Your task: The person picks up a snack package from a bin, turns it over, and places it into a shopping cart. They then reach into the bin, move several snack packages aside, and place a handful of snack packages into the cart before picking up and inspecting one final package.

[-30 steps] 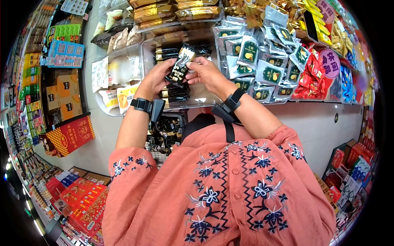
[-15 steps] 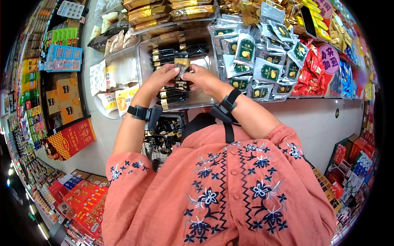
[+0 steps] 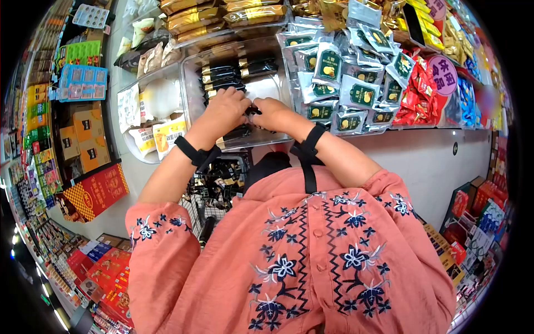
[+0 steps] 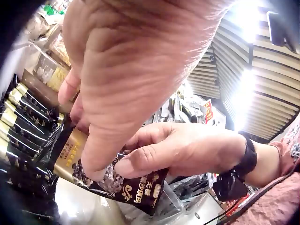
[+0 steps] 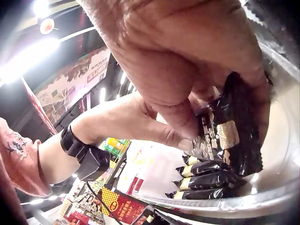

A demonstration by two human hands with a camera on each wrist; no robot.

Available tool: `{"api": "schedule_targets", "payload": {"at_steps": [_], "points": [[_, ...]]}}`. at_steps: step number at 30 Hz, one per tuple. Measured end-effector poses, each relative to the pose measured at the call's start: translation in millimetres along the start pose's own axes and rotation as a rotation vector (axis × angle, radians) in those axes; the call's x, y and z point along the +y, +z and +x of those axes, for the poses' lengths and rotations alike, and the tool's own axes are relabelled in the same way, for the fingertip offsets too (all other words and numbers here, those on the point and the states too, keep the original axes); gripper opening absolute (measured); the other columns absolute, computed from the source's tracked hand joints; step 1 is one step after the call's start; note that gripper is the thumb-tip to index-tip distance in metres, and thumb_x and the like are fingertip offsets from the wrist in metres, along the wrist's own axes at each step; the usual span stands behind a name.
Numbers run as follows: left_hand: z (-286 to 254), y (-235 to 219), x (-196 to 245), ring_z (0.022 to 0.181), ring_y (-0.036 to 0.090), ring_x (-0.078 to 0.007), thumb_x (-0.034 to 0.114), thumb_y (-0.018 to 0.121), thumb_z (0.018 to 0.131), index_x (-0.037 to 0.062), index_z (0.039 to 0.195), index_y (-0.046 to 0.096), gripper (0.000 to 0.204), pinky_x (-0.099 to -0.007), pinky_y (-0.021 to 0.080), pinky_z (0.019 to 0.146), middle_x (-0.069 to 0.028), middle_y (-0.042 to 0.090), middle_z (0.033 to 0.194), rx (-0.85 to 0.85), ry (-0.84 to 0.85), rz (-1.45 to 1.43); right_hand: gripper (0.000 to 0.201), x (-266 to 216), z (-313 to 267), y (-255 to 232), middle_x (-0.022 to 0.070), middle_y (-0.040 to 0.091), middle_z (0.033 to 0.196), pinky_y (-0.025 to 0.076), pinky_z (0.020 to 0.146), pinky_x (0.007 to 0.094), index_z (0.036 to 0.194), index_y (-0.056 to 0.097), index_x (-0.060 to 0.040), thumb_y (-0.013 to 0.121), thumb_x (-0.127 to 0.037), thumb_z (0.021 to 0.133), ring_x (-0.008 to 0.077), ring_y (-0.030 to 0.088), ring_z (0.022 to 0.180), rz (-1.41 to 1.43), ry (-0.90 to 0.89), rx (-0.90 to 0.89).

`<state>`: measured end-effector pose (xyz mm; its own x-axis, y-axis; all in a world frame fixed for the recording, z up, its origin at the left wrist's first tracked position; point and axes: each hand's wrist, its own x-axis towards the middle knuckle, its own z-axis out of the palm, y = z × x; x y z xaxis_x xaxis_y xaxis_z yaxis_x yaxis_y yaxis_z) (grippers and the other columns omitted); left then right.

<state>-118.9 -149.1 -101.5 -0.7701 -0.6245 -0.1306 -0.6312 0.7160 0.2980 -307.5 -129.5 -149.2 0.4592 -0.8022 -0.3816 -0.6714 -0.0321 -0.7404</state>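
Both hands hold a black snack packet (image 4: 112, 185) with a gold band and pale print, low inside a clear plastic bin (image 3: 267, 92). My left hand (image 3: 225, 114) pinches it from the left, thumb across its printed face in the left wrist view. From the other side my right hand (image 3: 272, 115) grips it, thumb tip close to the left one. The head view hides most of the packet beneath the fingers. Matching black packets (image 3: 221, 75) lie stacked in rows beside it in the bin; more packets (image 5: 206, 180) show below the hands in the right wrist view.
Silver pouches with green labels (image 3: 361, 94) fill the bin to the right. White and yellow packs (image 3: 168, 136) stand in the left bin, gold-wrapped packs (image 3: 194, 21) behind. A wire shopping cart (image 3: 214, 186) stands below the bin's front edge.
The packet, earlier held up with its face toward the head camera, has been lowered and tipped into the bin. Both hands have moved down with it and now cover most of it.
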Motion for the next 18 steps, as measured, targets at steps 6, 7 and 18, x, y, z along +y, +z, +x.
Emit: {"api": "schedule_targets", "payload": {"at_steps": [6, 7, 18], "points": [[0, 14, -25, 0.093, 0.059, -0.0338, 0.02, 0.077, 0.074, 0.007, 0.101, 0.066, 0.032, -0.0426, 0.049, 0.079, -0.0117, 0.062, 0.093, -0.11, -0.068, -0.09, 0.041, -2, -10, 6, 0.0239, 0.063, 0.109, 0.048, 0.092, 0.0461, 0.115, 0.06, 0.0024, 0.064, -0.02, 0.082, 0.0406, 0.06, 0.104, 0.009, -0.112, 0.186], [0, 9, -31, 0.092, 0.059, -0.035, 0.02, 0.077, 0.075, 0.0068, 0.101, 0.066, 0.032, -0.0434, 0.05, 0.079, -0.0125, 0.062, 0.093, -0.084, -0.12, -0.092, 0.04, -7, -12, 7, 0.0229, 0.062, 0.111, 0.047, 0.093, 0.0469, 0.116, 0.059, 0.0025, 0.063, -0.018, 0.082, 0.0403, 0.059, 0.105, 0.009, -0.128, 0.293], [61, 20, -44, 0.099, 0.058, -0.0386, 0.011, 0.071, 0.079, 0.0041, 0.11, 0.056, 0.035, -0.0466, 0.049, 0.083, -0.0177, 0.059, 0.102, 0.268, -0.14, -0.181, 0.027, -26, -22, -10, 0.0196, 0.067, 0.094, 0.052, 0.077, 0.0405, 0.105, 0.061, 0.0018, 0.061, -0.019, 0.088, 0.0338, 0.066, 0.087, 0.189, -0.286, 0.258]]}}
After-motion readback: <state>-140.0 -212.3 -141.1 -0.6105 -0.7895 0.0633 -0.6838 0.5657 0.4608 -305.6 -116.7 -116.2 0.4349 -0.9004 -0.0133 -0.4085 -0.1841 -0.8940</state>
